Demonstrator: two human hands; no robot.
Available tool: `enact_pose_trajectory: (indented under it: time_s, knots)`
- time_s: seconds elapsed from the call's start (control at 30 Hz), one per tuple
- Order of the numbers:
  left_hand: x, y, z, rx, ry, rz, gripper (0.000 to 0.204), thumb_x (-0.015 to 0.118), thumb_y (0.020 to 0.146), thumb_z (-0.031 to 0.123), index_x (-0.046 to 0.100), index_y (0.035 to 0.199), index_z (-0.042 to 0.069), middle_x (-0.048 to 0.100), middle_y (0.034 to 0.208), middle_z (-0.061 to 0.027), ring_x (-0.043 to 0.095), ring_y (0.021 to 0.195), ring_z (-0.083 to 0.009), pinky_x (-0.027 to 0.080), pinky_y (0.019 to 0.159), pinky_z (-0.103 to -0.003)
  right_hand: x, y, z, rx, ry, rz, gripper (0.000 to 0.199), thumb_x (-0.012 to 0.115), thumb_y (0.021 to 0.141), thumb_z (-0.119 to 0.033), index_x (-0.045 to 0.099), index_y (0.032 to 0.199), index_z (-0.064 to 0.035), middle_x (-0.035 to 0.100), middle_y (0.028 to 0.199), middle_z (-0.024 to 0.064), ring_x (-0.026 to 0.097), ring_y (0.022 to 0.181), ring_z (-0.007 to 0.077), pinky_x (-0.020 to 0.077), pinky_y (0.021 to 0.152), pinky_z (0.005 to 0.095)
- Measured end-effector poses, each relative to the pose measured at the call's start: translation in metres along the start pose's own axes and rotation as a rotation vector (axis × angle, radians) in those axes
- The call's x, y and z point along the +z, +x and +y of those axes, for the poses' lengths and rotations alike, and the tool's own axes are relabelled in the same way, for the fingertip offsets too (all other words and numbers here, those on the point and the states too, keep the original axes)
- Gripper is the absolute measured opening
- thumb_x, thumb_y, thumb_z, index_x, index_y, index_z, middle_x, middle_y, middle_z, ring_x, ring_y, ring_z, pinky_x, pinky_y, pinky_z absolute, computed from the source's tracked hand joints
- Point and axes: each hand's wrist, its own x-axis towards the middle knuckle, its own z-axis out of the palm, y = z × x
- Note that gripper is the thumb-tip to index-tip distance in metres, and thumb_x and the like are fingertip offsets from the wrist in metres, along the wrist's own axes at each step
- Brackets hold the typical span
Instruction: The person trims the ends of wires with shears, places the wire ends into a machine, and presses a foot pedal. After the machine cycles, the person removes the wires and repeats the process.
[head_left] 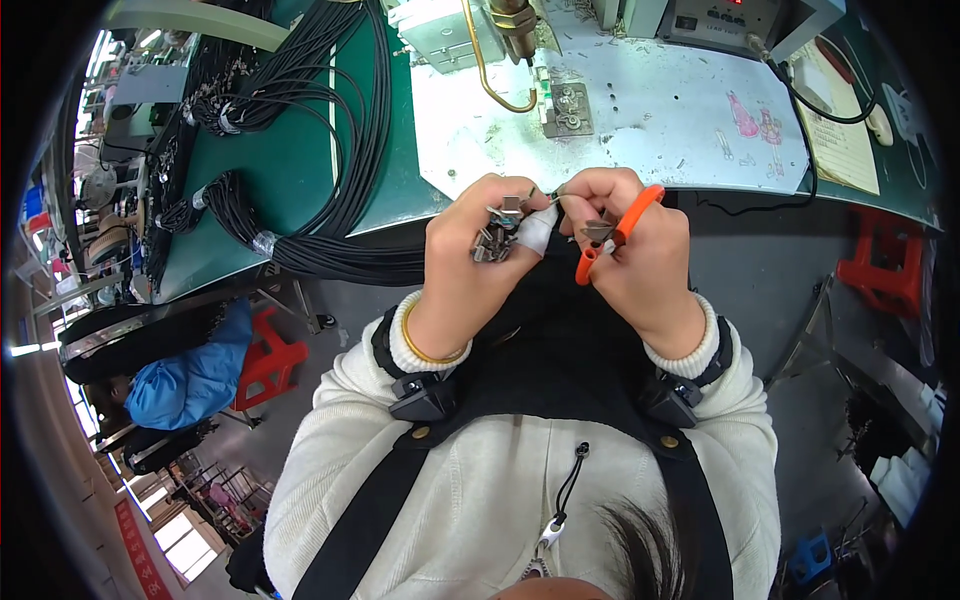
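Several small silvery metal pieces (492, 243) lie clasped in the curled left hand (462, 255), just beside the right hand (650, 260), whose fingers close around orange-handled metal cutters (629, 221).

– Lighting?
– Bright, cool, white. Rectangular window panes (190, 553), lower left: blown out. Flat pale metal work plate (640, 135): glare, strongest toward its left. Grey concrete-like floor (750, 262) beneath the green tabletop (402, 195): dimmer, soft shade.
– Focus?
– Orange-handled metal pliers (638, 210): clear. Small silver metal pieces (490, 245): outlines merging. Blue fabric jacket (190, 378), left: small, softened.
– Distortion?
– Fisheye. Tabletop edge: bowed. Narrow red banner (140, 552): slanted. Picture corners: black.
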Motion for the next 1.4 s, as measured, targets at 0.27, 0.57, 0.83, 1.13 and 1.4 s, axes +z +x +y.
enact_pose_trajectory:
  time_s: [0.27, 0.57, 0.83, 1.13, 1.4]
  knots:
    - [0.0, 0.002, -0.001, 0.058, -0.017, 0.007, 0.019, 0.061, 0.068, -0.007, 0.056, 0.085, -0.001, 0.057, 0.075, -0.0017, 0.053, 0.065, -0.0073, 0.043, 0.057, -0.02, 0.002, -0.001, -0.009, 0.28, 0.468, -0.015, 0.005, 0.051, 0.083, -0.002, 0.049, 0.085, 0.0016, 0.057, 0.068, 0.0058, 0.054, 0.053, 0.0078, 0.0425, 0.048, 0.0187]
    - [-0.014, 0.01, 0.011, -0.611, -0.529, -0.055, 0.015, 0.06, 0.072, 0.002, 0.059, 0.087, 0.0, 0.054, 0.068, 0.0015, 0.046, 0.056, -0.0026, 0.035, 0.049, -0.015, -0.007, -0.005, 0.006, 0.157, 0.265, -0.171, 0.016, 0.061, 0.077, -0.011, 0.049, 0.075, -0.0007, 0.056, 0.062, 0.0056, 0.052, 0.048, 0.0092, 0.0381, 0.045, 0.0219]
    - [-0.009, 0.016, 0.007, -0.551, -0.445, 0.003, 0.013, 0.057, 0.072, 0.0, 0.059, 0.085, 0.0, 0.053, 0.067, 0.0016, 0.04, 0.052, -0.0013, 0.028, 0.043, -0.015, 0.009, -0.009, -0.003, 0.377, -0.065, -0.312, 0.028, 0.063, 0.077, -0.021, 0.047, 0.066, -0.0011, 0.046, 0.046, 0.006, 0.045, 0.041, 0.0104, 0.034, 0.041, 0.0274]
    - [-0.015, 0.063, -0.038, -0.656, -0.773, -0.095, 0.016, 0.053, 0.08, 0.007, 0.052, 0.094, -0.002, 0.045, 0.064, 0.0006, 0.031, 0.044, -0.0032, 0.024, 0.038, -0.017, 0.009, 0.012, 0.011, 0.737, 0.563, -0.109, 0.025, 0.055, 0.083, -0.023, 0.048, 0.072, -0.0023, 0.047, 0.048, 0.003, 0.043, 0.039, 0.0084, 0.0331, 0.036, 0.0226]
    - [-0.015, 0.081, -0.041, -0.677, -0.717, -0.095, 0.021, 0.054, 0.081, 0.009, 0.05, 0.098, -0.003, 0.044, 0.064, -0.0001, 0.031, 0.044, -0.0025, 0.023, 0.036, -0.017, 0.012, 0.068, 0.034, 0.678, 0.501, -0.075, 0.021, 0.054, 0.083, -0.02, 0.048, 0.083, 0.0, 0.046, 0.055, 0.0005, 0.04, 0.038, 0.0065, 0.033, 0.035, 0.0203]
